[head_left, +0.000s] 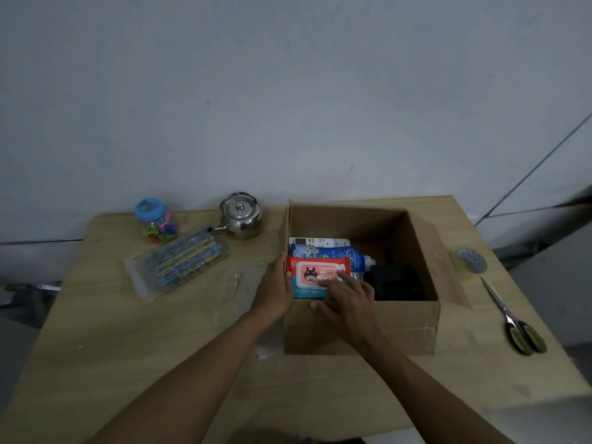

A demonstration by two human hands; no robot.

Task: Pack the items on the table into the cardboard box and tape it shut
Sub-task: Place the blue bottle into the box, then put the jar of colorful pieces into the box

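Open-topped cardboard box [358,328] sat on the wooden table [128,347], flaps folded out. Inside on the left lay the red wipes pack [315,272], cartoon face on its label, on top of a blue pouch [330,253] and beside a black item [397,283]. The right hand [347,302] lay flat, straight fingers pressing the pack. The left hand [275,290] was at the box's left wall against the pack's end; grip or touch, I couldn't tell. The steel kettle [240,219], jar [157,224], tape roll [471,261] and scissors [515,325] waited outside.
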